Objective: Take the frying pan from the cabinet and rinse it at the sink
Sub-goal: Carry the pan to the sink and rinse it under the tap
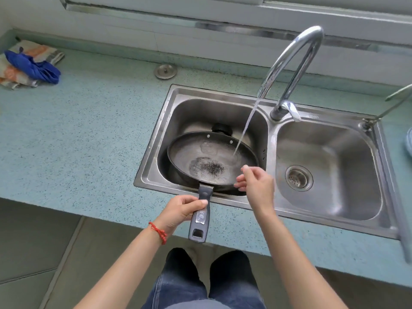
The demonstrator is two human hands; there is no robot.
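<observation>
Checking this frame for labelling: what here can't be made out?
Head view only:
- Left basin drain: hidden under the pan.
- Pale object at the right edge: cut off, unidentifiable.
- Handle marking: too small to read.
- Right hand touching the pan rim or not: unclear.

Both bare forearms reach forward from the bottom of the view. The left hand, a red cord bracelet at its wrist, is curled closed around the frying pan's handle, thumb on top. The right hand hovers loose, fingers half-curled and apart, gripping nothing.
</observation>
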